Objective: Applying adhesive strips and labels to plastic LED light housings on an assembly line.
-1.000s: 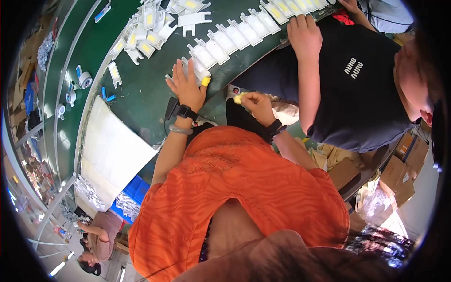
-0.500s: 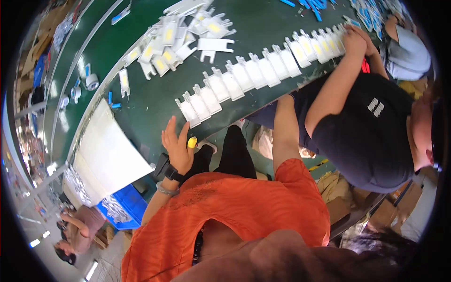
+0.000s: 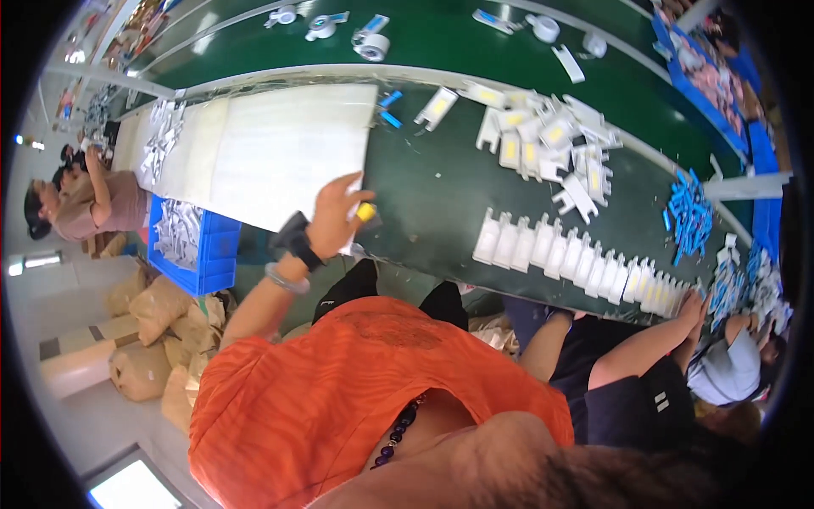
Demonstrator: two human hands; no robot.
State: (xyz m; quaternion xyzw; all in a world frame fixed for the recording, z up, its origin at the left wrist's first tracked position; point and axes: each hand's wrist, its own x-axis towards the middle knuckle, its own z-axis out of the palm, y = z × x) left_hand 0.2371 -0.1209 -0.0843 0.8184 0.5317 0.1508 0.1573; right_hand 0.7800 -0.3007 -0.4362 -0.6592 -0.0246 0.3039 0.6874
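My left hand [image 3: 335, 216], wearing a wristband device and with a yellow cover on one fingertip, is over the lower right corner of a large white sheet [image 3: 292, 140]. Its fingers are apart, and I see nothing held in them; some motion blur softens them. My right forearm [image 3: 547, 343] runs up to the table's near edge, where the hand is hidden. To the right of my left hand, flat white plastic pieces [image 3: 555, 254] overlap in a long row. Beyond them lies a loose pile of white forked pieces [image 3: 543, 140], several with yellow rectangles.
Small blue pieces [image 3: 390, 109] lie by the sheet, and a blue heap [image 3: 688, 212] sits far right. A blue bin [image 3: 216, 254] holds silvery-white parts. At right, a co-worker's hands [image 3: 695, 310] touch the row's end. Round white devices [image 3: 371, 47] rest on the green belt behind.
The view has swung left, so the row and pile appear farther right. My left hand has moved away from the row's near end to the white sheet's corner.
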